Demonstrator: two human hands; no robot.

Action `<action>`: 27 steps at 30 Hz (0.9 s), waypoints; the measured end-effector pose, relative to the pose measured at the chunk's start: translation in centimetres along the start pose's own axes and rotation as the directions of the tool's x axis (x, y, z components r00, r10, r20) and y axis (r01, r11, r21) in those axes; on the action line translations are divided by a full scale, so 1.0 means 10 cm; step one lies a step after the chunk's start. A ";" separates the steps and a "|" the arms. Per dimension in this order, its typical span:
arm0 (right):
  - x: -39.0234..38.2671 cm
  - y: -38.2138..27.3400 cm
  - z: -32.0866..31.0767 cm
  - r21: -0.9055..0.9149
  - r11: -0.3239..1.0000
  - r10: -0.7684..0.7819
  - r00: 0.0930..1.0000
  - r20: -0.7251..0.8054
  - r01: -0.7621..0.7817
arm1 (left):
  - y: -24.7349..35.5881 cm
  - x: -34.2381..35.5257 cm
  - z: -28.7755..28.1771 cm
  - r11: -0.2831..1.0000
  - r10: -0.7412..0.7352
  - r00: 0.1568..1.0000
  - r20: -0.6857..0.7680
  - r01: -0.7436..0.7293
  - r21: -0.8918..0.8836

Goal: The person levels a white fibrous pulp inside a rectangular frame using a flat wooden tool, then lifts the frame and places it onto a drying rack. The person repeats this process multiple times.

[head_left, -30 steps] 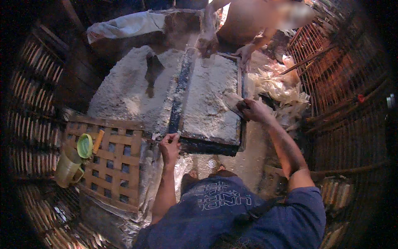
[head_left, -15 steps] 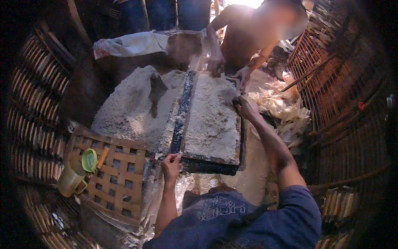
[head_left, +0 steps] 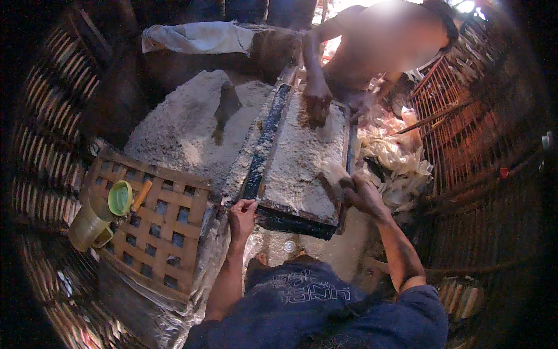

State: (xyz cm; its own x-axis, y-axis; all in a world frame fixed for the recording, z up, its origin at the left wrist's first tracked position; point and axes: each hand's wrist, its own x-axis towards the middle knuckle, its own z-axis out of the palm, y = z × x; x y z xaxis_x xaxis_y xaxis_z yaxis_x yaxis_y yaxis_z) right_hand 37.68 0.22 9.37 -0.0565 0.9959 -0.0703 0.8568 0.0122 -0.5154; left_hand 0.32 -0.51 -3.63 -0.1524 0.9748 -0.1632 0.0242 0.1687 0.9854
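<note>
A long dark rectangular tray (head_left: 293, 223) holds an off-white, crumbly powder (head_left: 302, 157) spread nearly to its rim. At its near left corner, my left hand (head_left: 243, 216) pinches the edge between thumb and fingers. Beside the tray's right side, my right hand (head_left: 366, 196) is closed round a dark-handled tool (head_left: 336, 173) with a pale, flared end, somewhat like a brush. That end lies over the powder near the right rim; blur hides its exact kind. Another person's hand (head_left: 318, 103) presses into the powder at the far end.
Left of the tray rises a large heap of the same powder (head_left: 174, 122), with a dark upright piece (head_left: 226, 104) in it. Nearer stands a woven slatted panel (head_left: 154, 232) with a jug (head_left: 90, 224) and green cup (head_left: 120, 198). Crumpled plastic (head_left: 395, 157) lies at right.
My right hand and its tool have come nearer along the tray's right side. The other person's hand has moved onto the powder. My left hand stays at the corner.
</note>
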 end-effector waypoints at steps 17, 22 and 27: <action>-0.27 -0.15 0.46 0.022 1.000 -0.013 0.999 -0.046 0.014 | -0.06 0.12 0.04 0.995 0.037 0.999 -0.001 -0.037 0.093; 0.33 -0.84 0.49 0.444 0.892 0.124 0.990 -0.074 -0.079 | 0.18 0.10 0.09 0.977 0.178 0.983 0.033 -0.181 0.112; -0.18 -1.33 1.38 0.027 0.987 -0.159 0.987 -0.035 0.160 | 0.11 -0.05 0.06 0.988 0.118 0.993 -0.010 -0.116 0.101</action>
State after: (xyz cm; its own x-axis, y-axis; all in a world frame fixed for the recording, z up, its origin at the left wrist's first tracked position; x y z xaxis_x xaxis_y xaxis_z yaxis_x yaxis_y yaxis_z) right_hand 19.34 -3.00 4.56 -0.1745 0.9837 0.0426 0.8227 0.1694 -0.5426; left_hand 0.97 -0.72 -2.49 -0.1580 0.9864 -0.0455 0.1414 0.0682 0.9876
